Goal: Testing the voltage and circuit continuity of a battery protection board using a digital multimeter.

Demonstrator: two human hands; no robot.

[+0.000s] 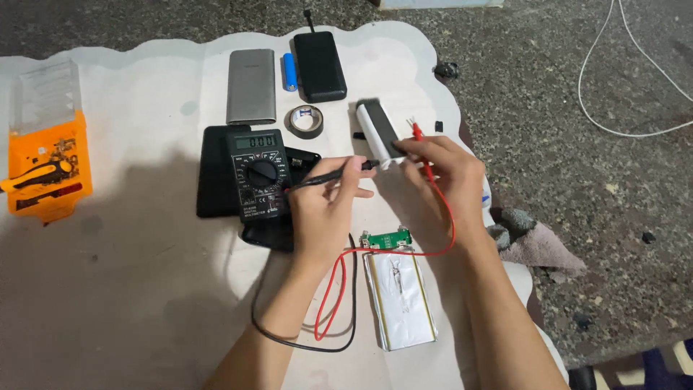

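Note:
My left hand (325, 209) pinches a black test probe (339, 173), its tip touching the near end of a white power bank (380, 133). My right hand (440, 173) holds that power bank together with a red test probe (422, 148). Red and black leads (339, 296) loop over the mat toward a black digital multimeter (258, 173). Below my hands lies a silver flat battery pouch (399, 300) with a small green circuit board (388, 238) at its top.
On the white mat (130, 274) lie a grey power bank (252, 87), a blue cylindrical cell (289, 71), a black power bank (319, 65), a tape roll (306, 120) and an orange tool pack (47, 170). A cloth (538, 245) and white cable (621, 87) lie on stone floor.

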